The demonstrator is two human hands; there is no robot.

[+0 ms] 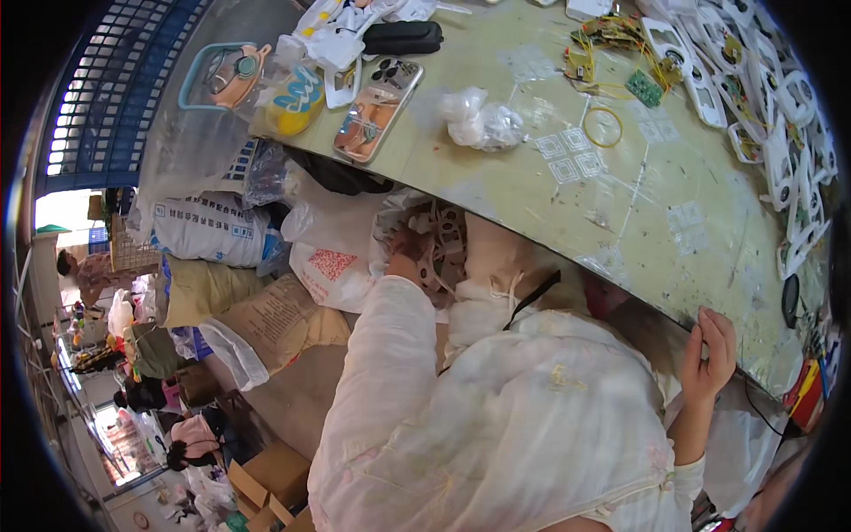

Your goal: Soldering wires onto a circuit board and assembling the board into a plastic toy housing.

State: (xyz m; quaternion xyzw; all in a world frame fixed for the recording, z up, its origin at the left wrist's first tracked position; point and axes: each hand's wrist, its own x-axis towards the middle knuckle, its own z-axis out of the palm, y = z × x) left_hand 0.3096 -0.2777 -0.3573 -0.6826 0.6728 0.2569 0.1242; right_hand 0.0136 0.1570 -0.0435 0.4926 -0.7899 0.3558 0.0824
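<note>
White plastic parts with cut-outs (450, 238) sit in a white plastic bag with red print (330, 264) below the table edge; left hand (408, 245) reaches in among them, grip unclear. Hands well apart: right hand (709, 356), loosely curled and holding nothing, rests at the edge of the pale-green, scuffed table (523, 197).
</note>
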